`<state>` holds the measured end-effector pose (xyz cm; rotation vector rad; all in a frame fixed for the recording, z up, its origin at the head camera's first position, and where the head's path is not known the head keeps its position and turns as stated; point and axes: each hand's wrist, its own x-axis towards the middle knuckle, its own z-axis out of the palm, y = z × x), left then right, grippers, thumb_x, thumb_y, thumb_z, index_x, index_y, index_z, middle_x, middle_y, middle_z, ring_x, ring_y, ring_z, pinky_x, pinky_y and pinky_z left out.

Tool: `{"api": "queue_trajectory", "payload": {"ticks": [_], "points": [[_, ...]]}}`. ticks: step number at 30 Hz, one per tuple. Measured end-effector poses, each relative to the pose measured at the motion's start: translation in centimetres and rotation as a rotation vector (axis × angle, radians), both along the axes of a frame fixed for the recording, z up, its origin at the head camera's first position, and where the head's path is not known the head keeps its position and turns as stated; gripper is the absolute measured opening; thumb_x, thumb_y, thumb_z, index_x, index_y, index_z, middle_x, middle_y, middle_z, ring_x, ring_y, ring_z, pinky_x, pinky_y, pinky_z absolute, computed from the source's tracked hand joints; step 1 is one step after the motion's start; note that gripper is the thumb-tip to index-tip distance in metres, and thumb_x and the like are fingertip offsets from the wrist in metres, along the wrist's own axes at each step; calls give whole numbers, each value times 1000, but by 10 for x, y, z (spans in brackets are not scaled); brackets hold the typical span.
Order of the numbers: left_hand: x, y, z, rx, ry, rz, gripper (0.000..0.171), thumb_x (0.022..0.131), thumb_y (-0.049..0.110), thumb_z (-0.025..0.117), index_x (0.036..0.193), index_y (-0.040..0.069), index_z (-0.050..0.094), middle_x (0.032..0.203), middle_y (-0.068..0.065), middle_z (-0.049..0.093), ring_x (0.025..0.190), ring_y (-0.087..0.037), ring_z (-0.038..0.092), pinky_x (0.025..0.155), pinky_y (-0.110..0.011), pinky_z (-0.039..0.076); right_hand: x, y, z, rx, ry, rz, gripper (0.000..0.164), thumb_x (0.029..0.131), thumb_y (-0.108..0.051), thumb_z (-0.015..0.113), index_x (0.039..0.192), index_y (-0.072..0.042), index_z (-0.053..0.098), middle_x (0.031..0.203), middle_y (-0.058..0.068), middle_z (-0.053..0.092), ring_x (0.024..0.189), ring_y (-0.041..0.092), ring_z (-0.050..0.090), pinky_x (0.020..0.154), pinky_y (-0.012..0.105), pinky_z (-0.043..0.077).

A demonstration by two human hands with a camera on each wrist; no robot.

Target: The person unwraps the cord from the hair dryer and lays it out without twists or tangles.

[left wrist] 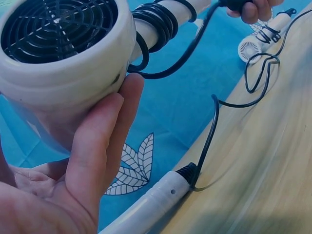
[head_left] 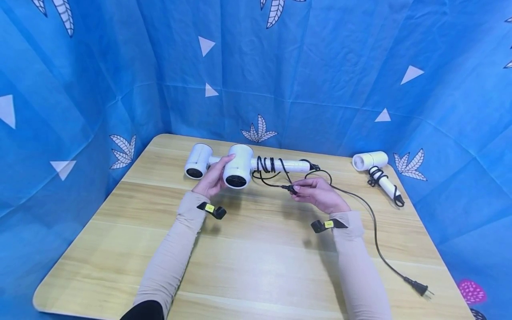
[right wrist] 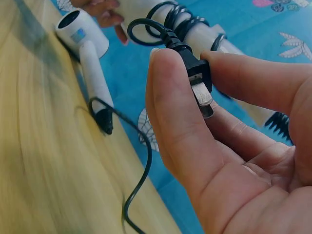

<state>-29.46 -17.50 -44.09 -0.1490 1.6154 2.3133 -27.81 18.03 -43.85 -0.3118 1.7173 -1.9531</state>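
Note:
My left hand (head_left: pixel 212 181) grips a white hair dryer (head_left: pixel 242 161) by its head, lifted over the table with its handle reaching right. In the left wrist view, fingers curve around the head below the round black grille (left wrist: pixel 58 24). Several turns of black cord (left wrist: pixel 158 24) wrap the handle. Between thumb and fingers, my right hand (head_left: pixel 320 195) pinches the cord's black two-prong plug (right wrist: pixel 199 73); its metal prongs show in the right wrist view. Behind the held dryer, a second white hair dryer (head_left: pixel 198 156) lies on the table, partly hidden.
The second dryer's cord (head_left: pixel 374 218) runs loose across the right of the wooden table (head_left: pixel 256 271) to a plug (head_left: pixel 418 286) near the front. At the back right lies a third white hair dryer (head_left: pixel 372 160), cord wound round its handle. Blue curtains (head_left: pixel 280 66) surround the table.

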Motion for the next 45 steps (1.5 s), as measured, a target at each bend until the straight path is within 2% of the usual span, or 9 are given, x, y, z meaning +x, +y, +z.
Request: {"api": "queue_trajectory", "payload": {"ticks": [8,18,24,31,35,40,45], "points": [[-1,2,1,14,9,-16,43,99,48,61,119,10,57,82,3,76,68,-8,74,56,-17,58,-6,10,-8,-13,-17,-34,19,101,5,58,113,-3,69,102,7,79,92,18,78,89,28,64],[-1,3,0,31,16,-42,45,98,48,63,121,10,56,88,2,76,75,-10,75,65,-22,63,-11,20,-12,-68,-49,-132,29,101,9,53,103,-12,74,104,5,77,92,15,77,89,24,63],[-1,5,-2,36,19,-59,44,98,48,64,118,10,56,87,2,76,73,-10,75,61,-21,61,-11,29,-10,-96,-56,-183,36,101,12,49,94,-11,76,105,2,74,95,15,76,92,23,62],[0,7,-5,15,20,-82,47,98,49,65,121,10,54,89,2,75,75,-9,74,62,-20,61,-11,38,-6,-157,-49,-234,41,101,15,43,97,-12,74,102,1,75,94,12,76,91,24,62],[0,8,-5,18,17,-82,44,99,46,61,122,9,54,90,1,75,76,-10,74,64,-21,62,-12,42,-3,-201,-42,-262,37,103,11,47,98,-11,75,104,1,76,97,11,76,92,24,62],[0,8,-4,22,15,-97,42,101,45,59,123,9,53,92,1,75,78,-11,75,65,-22,63,-11,44,4,-193,-47,-316,26,103,1,56,97,-13,77,107,1,72,99,10,73,91,23,62],[-1,7,-4,9,13,-107,39,102,43,57,123,10,52,94,1,75,79,-11,75,66,-23,63,-11,45,10,-192,-50,-345,22,103,-2,59,96,-13,78,101,0,76,93,9,75,85,21,63]]}}
